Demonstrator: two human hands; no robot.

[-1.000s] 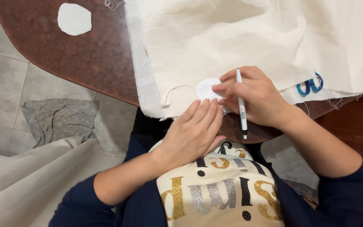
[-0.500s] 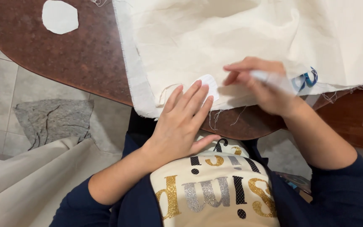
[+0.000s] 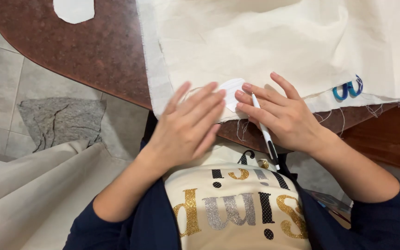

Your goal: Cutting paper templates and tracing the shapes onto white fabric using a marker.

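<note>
Lying flat, fingers extended, the left hand (image 3: pixel 186 127) presses the cloth (image 3: pixel 274 46) at the table (image 3: pixel 93 51) edge. Right hand (image 3: pixel 281 115) pins a white cutout (image 3: pixel 231 90), a pen (image 3: pixel 265 132) clamped between its fingers. Left fingertips partly cover the cutout; scissors (image 3: pixel 348 89) mostly hidden.

Brown table (image 3: pixel 93 51) — cream cloth (image 3: pixel 265 41), white cutout (image 3: pixel 74 8).
</note>
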